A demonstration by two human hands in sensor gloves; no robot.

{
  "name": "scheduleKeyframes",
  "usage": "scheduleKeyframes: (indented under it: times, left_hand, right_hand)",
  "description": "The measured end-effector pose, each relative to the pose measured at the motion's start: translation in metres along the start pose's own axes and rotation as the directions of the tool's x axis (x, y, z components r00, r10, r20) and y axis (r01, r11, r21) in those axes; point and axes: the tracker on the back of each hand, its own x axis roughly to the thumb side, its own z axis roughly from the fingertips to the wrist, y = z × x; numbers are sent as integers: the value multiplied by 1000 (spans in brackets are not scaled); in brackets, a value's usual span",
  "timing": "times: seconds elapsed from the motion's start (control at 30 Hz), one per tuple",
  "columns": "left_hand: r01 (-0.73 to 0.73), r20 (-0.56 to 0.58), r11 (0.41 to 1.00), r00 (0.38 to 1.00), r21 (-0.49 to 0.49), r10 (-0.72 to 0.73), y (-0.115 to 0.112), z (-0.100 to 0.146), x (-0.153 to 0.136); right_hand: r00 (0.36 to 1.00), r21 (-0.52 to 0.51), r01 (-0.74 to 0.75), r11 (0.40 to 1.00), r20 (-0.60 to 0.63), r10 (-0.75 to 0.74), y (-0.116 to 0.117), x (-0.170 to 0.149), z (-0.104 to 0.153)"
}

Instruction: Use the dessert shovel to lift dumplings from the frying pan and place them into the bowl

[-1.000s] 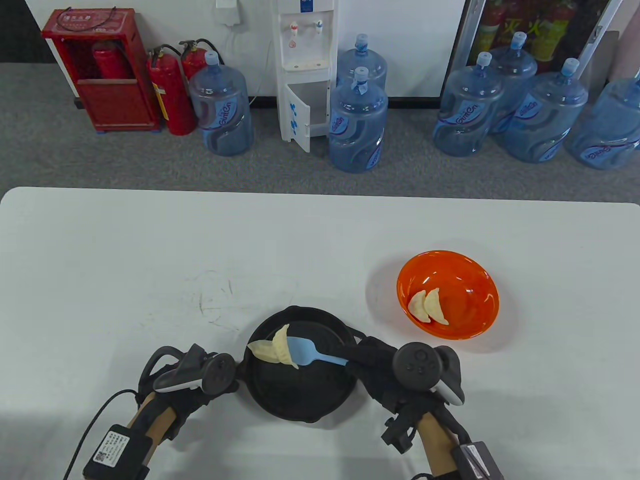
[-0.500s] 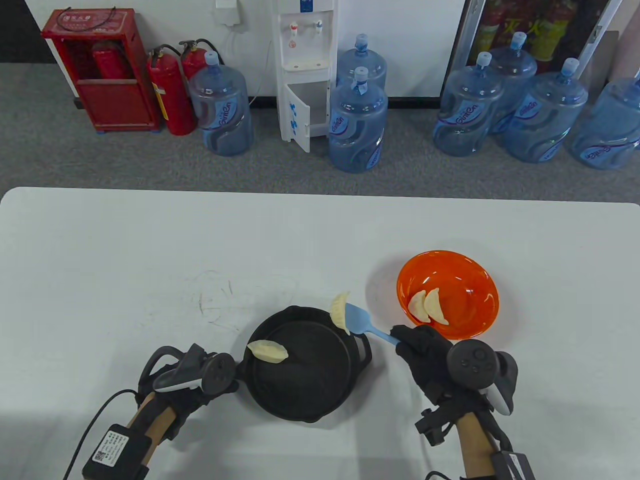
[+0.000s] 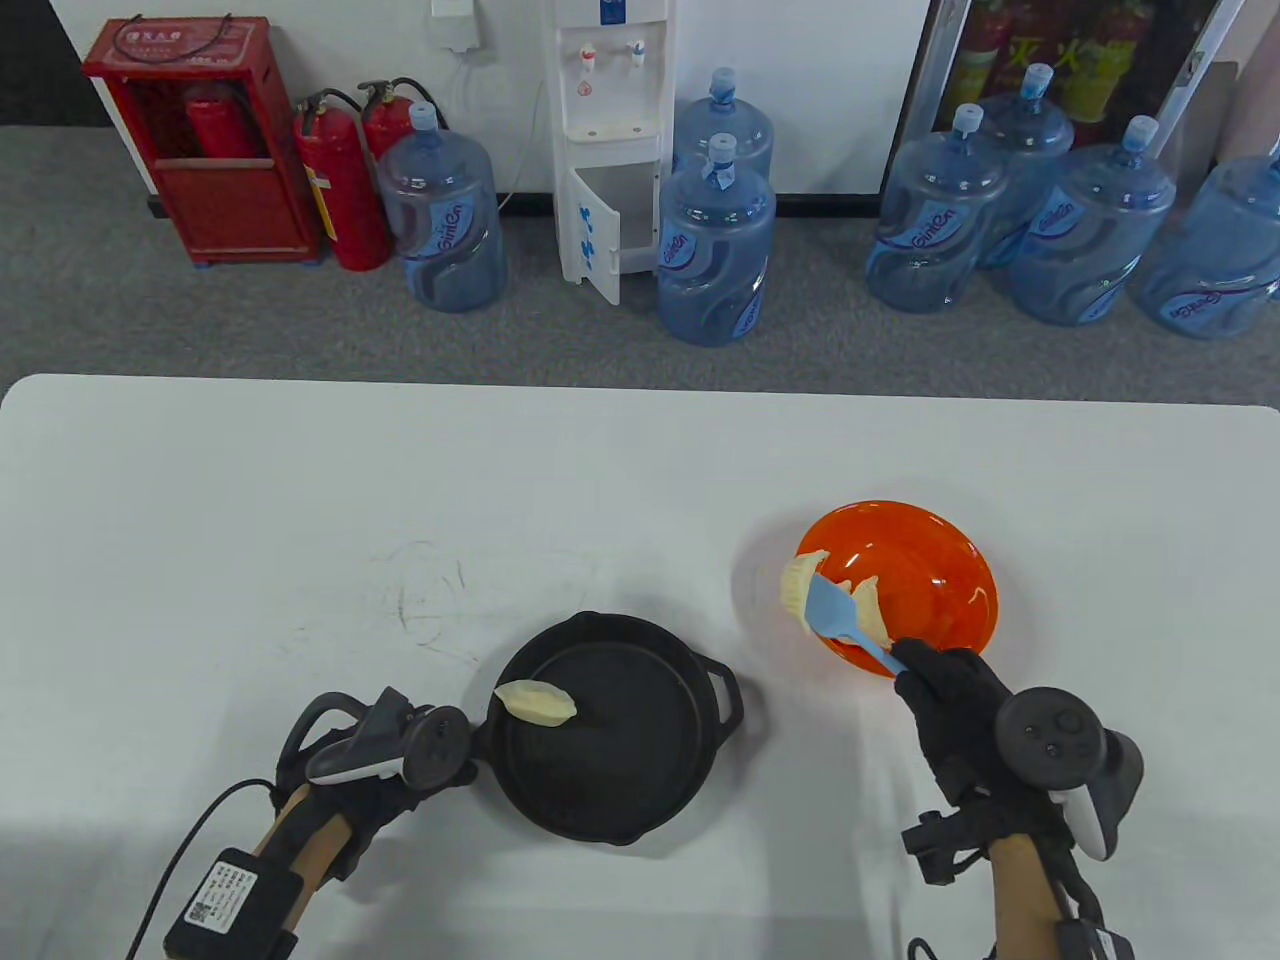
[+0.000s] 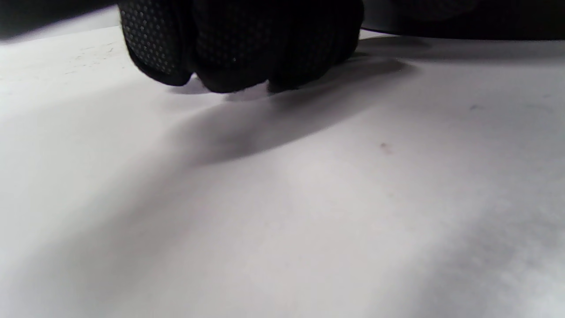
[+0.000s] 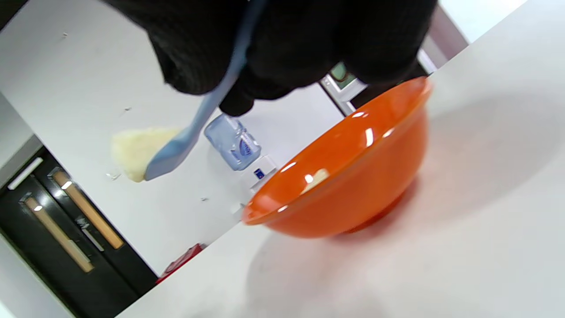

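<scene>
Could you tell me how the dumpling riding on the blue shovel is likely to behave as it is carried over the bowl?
The dumpling overhangs the edge of the narrow blue shovel, so it could probably slide off with a small tilt. It keeps its crescent shape unsupported, so it seems fairly firm and light. The right hand grips only the handle's end, so wobble is likely near the orange bowl.
</scene>
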Motion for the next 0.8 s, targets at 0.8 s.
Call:
scheduleKeyframes:
  times: [0.8]
  left_hand:
    - [-11, -4, 1000, 1000, 0, 11, 0, 0, 0]
  right_hand:
    - [954, 38, -201, 979, -218, 204, -16, -61, -17]
